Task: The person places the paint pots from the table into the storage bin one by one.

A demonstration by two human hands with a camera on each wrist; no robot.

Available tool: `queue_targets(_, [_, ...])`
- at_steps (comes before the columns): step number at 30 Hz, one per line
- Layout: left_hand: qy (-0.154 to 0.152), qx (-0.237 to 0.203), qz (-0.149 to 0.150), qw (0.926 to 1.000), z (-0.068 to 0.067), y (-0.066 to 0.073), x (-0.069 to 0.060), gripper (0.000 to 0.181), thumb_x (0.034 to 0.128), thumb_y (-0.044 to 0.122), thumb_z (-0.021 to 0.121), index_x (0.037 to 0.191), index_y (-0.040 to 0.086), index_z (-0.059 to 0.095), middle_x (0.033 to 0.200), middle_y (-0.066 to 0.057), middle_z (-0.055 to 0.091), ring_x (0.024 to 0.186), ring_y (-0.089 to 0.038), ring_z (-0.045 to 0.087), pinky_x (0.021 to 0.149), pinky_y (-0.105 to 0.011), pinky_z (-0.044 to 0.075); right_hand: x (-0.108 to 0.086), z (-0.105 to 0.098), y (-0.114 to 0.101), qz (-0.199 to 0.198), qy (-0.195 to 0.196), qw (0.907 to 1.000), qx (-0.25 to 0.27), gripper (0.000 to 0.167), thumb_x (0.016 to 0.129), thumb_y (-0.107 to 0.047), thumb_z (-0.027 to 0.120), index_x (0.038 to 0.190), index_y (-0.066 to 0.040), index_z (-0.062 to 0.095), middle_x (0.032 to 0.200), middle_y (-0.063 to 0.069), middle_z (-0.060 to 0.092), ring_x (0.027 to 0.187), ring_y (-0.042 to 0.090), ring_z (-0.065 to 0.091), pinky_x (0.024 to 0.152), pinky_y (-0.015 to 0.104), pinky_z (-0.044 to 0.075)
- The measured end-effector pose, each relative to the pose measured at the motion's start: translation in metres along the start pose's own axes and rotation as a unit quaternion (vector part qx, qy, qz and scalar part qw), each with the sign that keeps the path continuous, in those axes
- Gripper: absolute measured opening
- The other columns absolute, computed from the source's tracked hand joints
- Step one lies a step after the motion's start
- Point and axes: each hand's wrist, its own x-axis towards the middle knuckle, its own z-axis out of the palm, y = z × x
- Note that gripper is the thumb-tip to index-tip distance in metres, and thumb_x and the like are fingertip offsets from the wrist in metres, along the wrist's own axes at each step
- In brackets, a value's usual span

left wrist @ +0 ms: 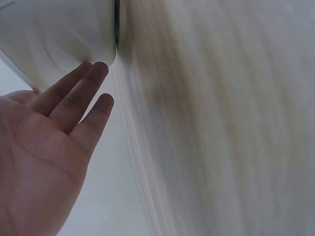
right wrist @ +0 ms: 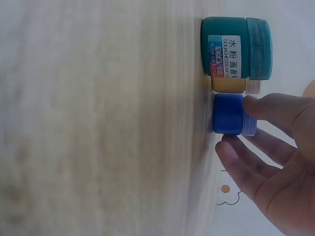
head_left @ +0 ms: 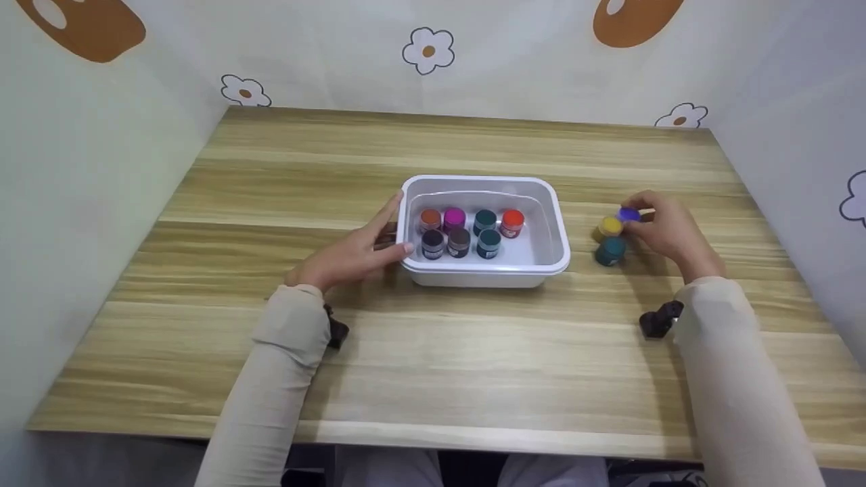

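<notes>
A white plastic tub holds several small paint jars, with a red-capped jar and a magenta-capped jar among them. My left hand rests against the tub's left side, thumb at the rim; its fingers look mostly straight in the left wrist view. To the right of the tub, my right hand holds a blue gouache jar between thumb and fingers. Close beside that jar stand a yellow gouache jar and a dark green gouache jar, whose label reads gouache colour.
The wood-grain table carries the tub near its middle. A pale curtain with flower prints encloses the table's back and sides. A dark wrist camera sits by the right sleeve.
</notes>
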Motion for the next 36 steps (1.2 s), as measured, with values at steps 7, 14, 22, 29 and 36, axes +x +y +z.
queue_targets(7, [-0.003, 0.005, -0.003, 1.0000, -0.001, 0.000, 0.000, 0.092, 0.0935, 0.059, 0.056, 0.158, 0.039, -0.006, 0.165, -0.013, 0.013, 0.146, -0.037, 0.027, 0.117, -0.056, 0.024, -0.003, 0.000, 0.001, 0.004, 0.016, 0.9998, 0.005, 0.037, 0.098, -0.006, 0.060, 0.131, 0.008, 0.051, 0.133, 0.030, 0.052, 0.123, 0.050, 0.051, 0.103, 0.057, 0.043])
queue_targets(14, [-0.002, 0.016, 0.002, 0.9999, 0.000, 0.000, 0.002, 0.090, 0.0946, 0.057, 0.055, 0.159, 0.038, -0.005, 0.164, -0.016, 0.016, 0.144, -0.037, 0.031, 0.116, -0.055, 0.027, -0.008, -0.006, -0.004, 0.018, 0.024, 0.9996, 0.000, 0.036, 0.099, -0.009, 0.059, 0.131, 0.005, 0.052, 0.134, 0.027, 0.052, 0.125, 0.047, 0.051, 0.101, 0.056, 0.045])
queue_targets(22, [-0.001, 0.006, 0.004, 1.0000, 0.000, -0.001, 0.001, 0.090, 0.0944, 0.057, 0.056, 0.158, 0.040, -0.006, 0.165, -0.015, 0.013, 0.145, -0.038, 0.028, 0.116, -0.056, 0.026, -0.015, -0.011, -0.032, -0.012, 0.046, 0.9989, 0.000, 0.036, 0.098, -0.013, 0.060, 0.127, 0.006, 0.053, 0.126, 0.026, 0.056, 0.120, 0.043, 0.053, 0.097, 0.055, 0.045])
queue_targets(29, [0.001, 0.004, 0.002, 1.0000, 0.000, 0.000, 0.000, 0.091, 0.0941, 0.056, 0.056, 0.158, 0.040, -0.006, 0.165, -0.015, 0.013, 0.145, -0.038, 0.029, 0.116, -0.056, 0.027, -0.020, -0.012, -0.068, -0.060, 0.068, 0.9958, -0.011, 0.033, 0.096, -0.012, 0.063, 0.124, 0.004, 0.057, 0.124, 0.023, 0.058, 0.113, 0.040, 0.058, 0.089, 0.039, 0.055])
queue_targets(36, [0.000, 0.009, -0.002, 1.0000, 0.000, 0.000, -0.001, 0.091, 0.0945, 0.057, 0.055, 0.158, 0.039, -0.007, 0.165, -0.014, 0.011, 0.146, -0.038, 0.027, 0.116, -0.056, 0.026, -0.026, -0.002, -0.105, -0.105, 0.056, 0.9929, 0.003, 0.031, 0.093, -0.005, 0.066, 0.122, 0.004, 0.059, 0.122, 0.021, 0.059, 0.109, 0.036, 0.060, 0.094, 0.045, 0.053])
